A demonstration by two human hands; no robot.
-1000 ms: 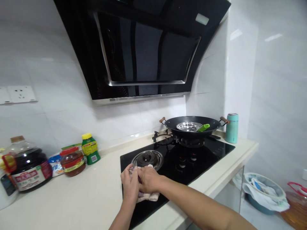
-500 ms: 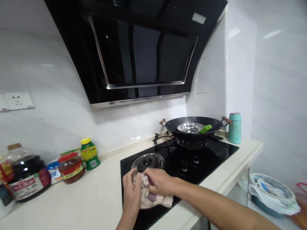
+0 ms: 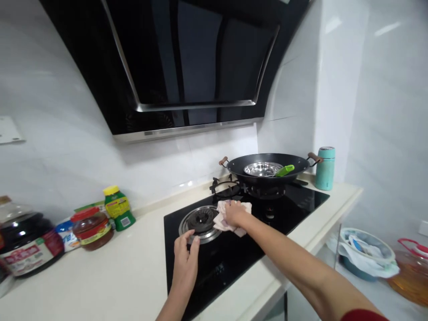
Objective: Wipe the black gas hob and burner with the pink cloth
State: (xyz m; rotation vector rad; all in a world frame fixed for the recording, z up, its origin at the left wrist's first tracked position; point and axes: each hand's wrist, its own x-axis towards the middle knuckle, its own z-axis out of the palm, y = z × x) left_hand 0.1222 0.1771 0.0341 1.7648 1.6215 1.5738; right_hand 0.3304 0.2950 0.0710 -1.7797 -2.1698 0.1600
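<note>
My right hand point(image 3: 235, 213) presses a pale pink cloth point(image 3: 245, 207) onto the black glass gas hob point(image 3: 214, 261), just right of the left burner point(image 3: 202, 221). The cloth is bunched under the fingers and covers the burner ring's right edge. My left hand point(image 3: 186, 260) hovers at the near side of that burner, its thumb and fingers apart and nothing between them. Behind the cloth, a loose black pan support point(image 3: 227, 189) lies at the back of the hob.
A black wok point(image 3: 230, 166) on the right burner holds a steel bowl point(image 3: 262, 169) and a green-handled utensil point(image 3: 285, 170). A teal flask point(image 3: 325, 169) stands beside it. Jars and bottles, including a red-lidded jar point(image 3: 93, 232), line the left counter. The range hood point(image 3: 200, 67) hangs above.
The cloth has left my left hand. My right hand has carried it away and to the right, onto the hob beside the burner. My left hand has opened.
</note>
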